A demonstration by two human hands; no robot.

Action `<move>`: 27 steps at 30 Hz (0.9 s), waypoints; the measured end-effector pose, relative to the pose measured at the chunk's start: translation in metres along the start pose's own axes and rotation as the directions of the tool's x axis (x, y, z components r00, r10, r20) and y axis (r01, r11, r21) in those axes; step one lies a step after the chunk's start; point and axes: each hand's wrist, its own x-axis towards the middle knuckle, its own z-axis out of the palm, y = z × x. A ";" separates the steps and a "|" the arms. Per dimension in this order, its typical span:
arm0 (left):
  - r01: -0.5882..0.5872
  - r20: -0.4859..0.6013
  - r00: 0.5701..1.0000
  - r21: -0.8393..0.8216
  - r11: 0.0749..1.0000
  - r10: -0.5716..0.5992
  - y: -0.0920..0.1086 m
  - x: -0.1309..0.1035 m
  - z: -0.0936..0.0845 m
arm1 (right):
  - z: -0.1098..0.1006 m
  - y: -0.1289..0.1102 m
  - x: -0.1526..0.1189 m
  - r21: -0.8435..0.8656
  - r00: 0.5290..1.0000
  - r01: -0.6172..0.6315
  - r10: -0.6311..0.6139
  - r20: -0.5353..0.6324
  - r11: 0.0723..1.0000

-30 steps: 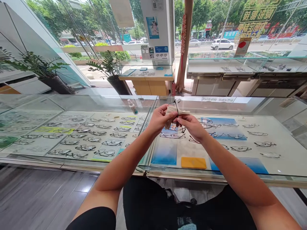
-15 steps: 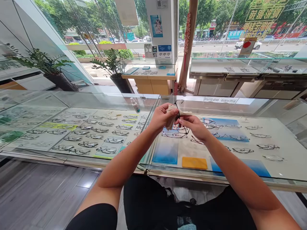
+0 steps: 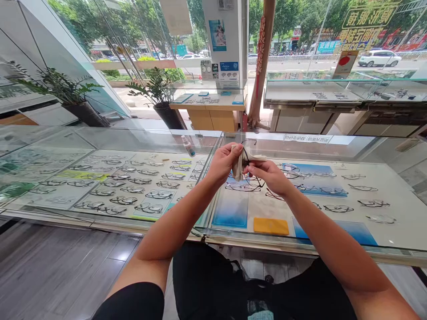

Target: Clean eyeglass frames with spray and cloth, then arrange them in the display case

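Observation:
My left hand (image 3: 223,164) is closed on a pale cleaning cloth (image 3: 238,170), its thumb pressed on the cloth near the eyeglass rim. Thin dark-framed eyeglasses (image 3: 246,154) are held upright on edge above the glass counter, with folds of the cloth around them. My right hand (image 3: 271,177) pinches the frame near its middle, from the right. One temple sticks out past the far side of the cloth, and part of the frame hangs below my fingers. Cloth and fingers hide much of the lenses.
Under the glass counter (image 3: 230,232) lie rows of eyeglasses (image 3: 159,194) and a yellow case (image 3: 271,226). A small spray bottle (image 3: 188,146) stands on the left. Beyond are potted plants (image 3: 162,104), a wooden post (image 3: 262,66) and more display cases (image 3: 320,94).
My left thumb and fingers have shifted slightly on the cloth, uncovering more of the eyeglass rim. My right hand has stayed nearly in place. Outside, a white car has moved right.

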 end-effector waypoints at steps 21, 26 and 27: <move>0.092 0.149 0.986 -0.133 0.987 -0.072 0.000 -0.004 0.006 | 0.000 0.008 0.002 0.131 0.997 0.040 -0.032 -0.065 0.991; 0.098 0.110 0.990 -0.136 0.986 -0.083 -0.003 -0.004 0.007 | -0.001 0.007 0.004 0.076 0.994 0.066 -0.059 -0.095 0.995; 0.097 0.104 0.991 -0.129 0.987 -0.084 -0.004 -0.004 0.007 | -0.001 0.007 0.004 0.078 0.993 0.068 -0.060 -0.097 0.995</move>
